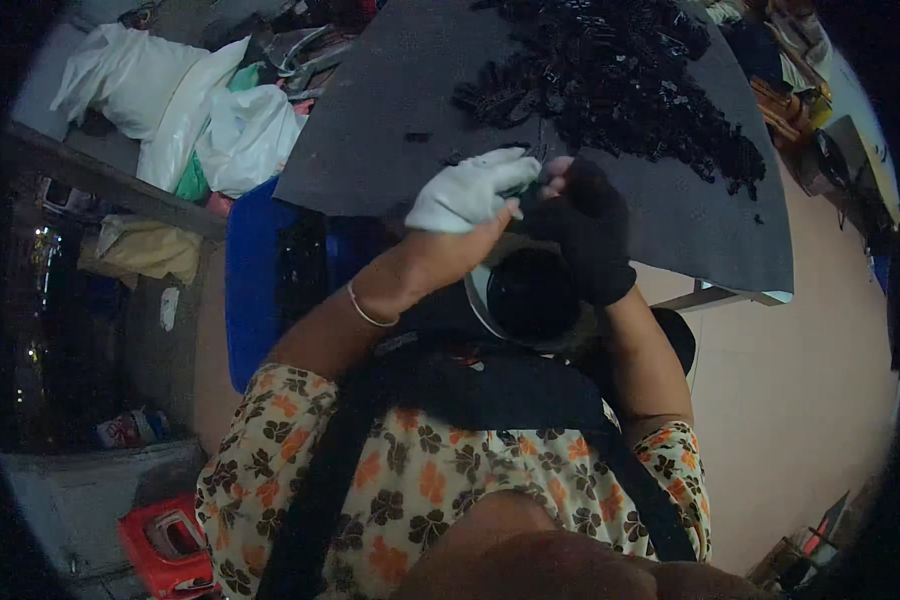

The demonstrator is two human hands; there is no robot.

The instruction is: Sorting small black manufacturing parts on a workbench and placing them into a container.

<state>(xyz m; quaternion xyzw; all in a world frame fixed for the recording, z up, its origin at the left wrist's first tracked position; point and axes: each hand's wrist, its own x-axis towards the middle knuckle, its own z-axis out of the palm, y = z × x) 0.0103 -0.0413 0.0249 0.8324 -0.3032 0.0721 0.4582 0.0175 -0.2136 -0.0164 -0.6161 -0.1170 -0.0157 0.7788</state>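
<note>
My left hand (470, 192), in a white glove with bare fingertips, is closed just over the near edge of a grey-topped table (360, 120). Close beside it, my right hand (595, 225) wears a black glove, its bare fingertips pinched together. The fingers of both hands nearly meet, and a small dark thing between them is too dim to name. Beyond the hands lies a large heap of black plastic-looking pieces (610, 85). One loose black piece (417, 137) rests apart from it on the left. Below my hands stands a white-rimmed round bucket (482, 300) with a dark inside.
A blue bin (240, 290) with dark contents stands at left beside the table. White plastic bags (245, 135) lie farther left. A red plastic object (165, 545) sits at lower left. More clutter (795, 105) lines the far right, beyond the table's metal leg frame (705, 297).
</note>
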